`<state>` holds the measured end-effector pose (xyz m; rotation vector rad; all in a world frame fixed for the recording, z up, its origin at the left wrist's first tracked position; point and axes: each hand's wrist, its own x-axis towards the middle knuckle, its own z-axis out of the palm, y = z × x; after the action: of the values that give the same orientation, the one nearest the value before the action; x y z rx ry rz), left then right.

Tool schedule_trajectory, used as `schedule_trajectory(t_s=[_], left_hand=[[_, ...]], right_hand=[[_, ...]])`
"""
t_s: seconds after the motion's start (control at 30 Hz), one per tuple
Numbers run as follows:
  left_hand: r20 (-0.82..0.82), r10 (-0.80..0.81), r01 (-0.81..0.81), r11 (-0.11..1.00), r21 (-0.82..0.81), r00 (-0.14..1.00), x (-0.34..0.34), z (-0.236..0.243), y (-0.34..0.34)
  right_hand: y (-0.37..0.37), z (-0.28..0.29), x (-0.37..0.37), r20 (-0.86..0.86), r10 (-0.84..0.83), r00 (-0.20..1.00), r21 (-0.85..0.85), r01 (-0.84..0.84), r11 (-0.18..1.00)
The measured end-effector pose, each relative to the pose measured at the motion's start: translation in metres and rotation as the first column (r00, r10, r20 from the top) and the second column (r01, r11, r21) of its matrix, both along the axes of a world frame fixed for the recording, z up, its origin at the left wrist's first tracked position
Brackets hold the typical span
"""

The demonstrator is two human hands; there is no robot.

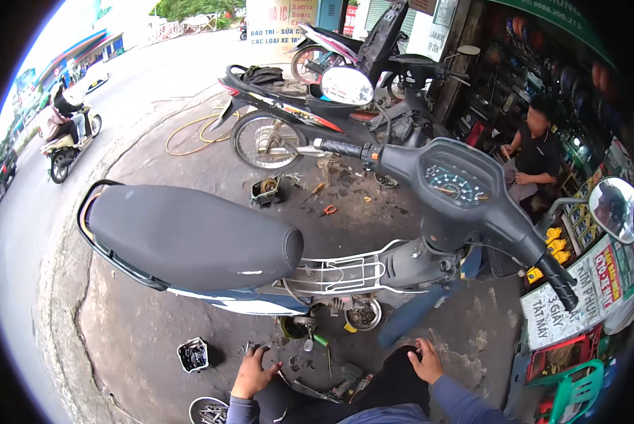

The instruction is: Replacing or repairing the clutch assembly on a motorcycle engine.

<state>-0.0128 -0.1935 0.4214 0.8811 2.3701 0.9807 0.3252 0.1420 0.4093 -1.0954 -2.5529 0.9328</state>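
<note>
A motorbike with a long grey seat [189,226] stands across in front of me, its handlebar and dial to the right. My left hand [255,373] is by my left knee, fingers bent and apart, with nothing plainly held. By my right knee, my right hand [427,362] also has its fingers apart and holds nothing. Between the hands and the bike lie a green-handled tool [321,340] and small loose parts. A metal bowl of parts [363,315] sits under the bike's wire rack [349,273].
At the lower left are a cut-down container of tools [193,355] and a bowl of metal tools [208,411]. Red pliers [329,210] lie beyond the bike. Parked motorbikes [288,124] stand behind. A seated person [537,152] is at the shop, right; a green plastic chair [578,387] stands lower right.
</note>
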Motion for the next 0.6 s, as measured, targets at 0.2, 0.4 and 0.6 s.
schedule_trajectory(t_s=[0.2,0.4,0.6], left_hand=[[-0.026,0.414,-0.414,0.91,0.01,0.91,0.02,0.031,-0.03],[0.061,0.402,-0.377,0.894,-0.242,0.914,0.042,0.076,-0.109],[0.014,0.491,-0.448,0.806,-0.386,0.871,0.009,0.131,-0.184]], right_hand=[[-0.004,0.071,0.04,0.041,-0.139,0.989,0.154,0.131,0.979],[-0.029,0.132,0.051,0.189,-0.232,0.954,0.067,0.223,0.972],[-0.084,0.165,-0.027,0.272,-0.055,0.961,-0.057,0.073,0.996]])
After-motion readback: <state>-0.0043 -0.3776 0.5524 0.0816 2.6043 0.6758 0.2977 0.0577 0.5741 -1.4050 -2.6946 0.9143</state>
